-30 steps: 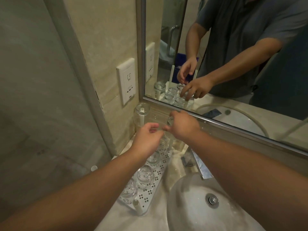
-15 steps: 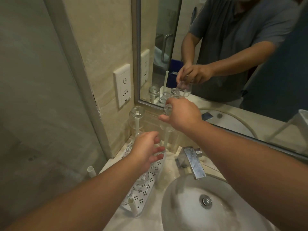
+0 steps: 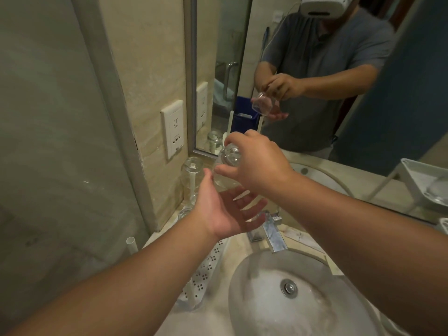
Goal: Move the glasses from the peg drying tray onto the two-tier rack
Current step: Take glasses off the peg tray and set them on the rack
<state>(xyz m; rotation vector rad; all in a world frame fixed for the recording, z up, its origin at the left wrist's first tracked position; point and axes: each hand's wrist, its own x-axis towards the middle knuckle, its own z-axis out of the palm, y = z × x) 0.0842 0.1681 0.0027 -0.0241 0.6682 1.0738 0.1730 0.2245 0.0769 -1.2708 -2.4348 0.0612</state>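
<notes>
Lifted off its peg since before, the glass [image 3: 226,169] was pinched by my right hand [image 3: 257,163]; my left hand [image 3: 228,212], fingers relaxed, waited underneath. Wet glass might slip into the sink [image 3: 298,294].

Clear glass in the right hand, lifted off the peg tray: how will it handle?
The clear drinking glass is probably rigid and fragile. Smooth and possibly wet, it may slip; the right hand pinches it while the open left hand waits beneath. Round walls suggest rolling if laid sideways.

Clear, glossy glass [image 3: 226,166] at frame centre; white perforated plastic peg drying tray [image 3: 206,272] lower centre; shiny chromed metal tap [image 3: 272,235]; glossy white ceramic basin [image 3: 266,309]; polished beige stone worktop [image 3: 206,318].
</notes>
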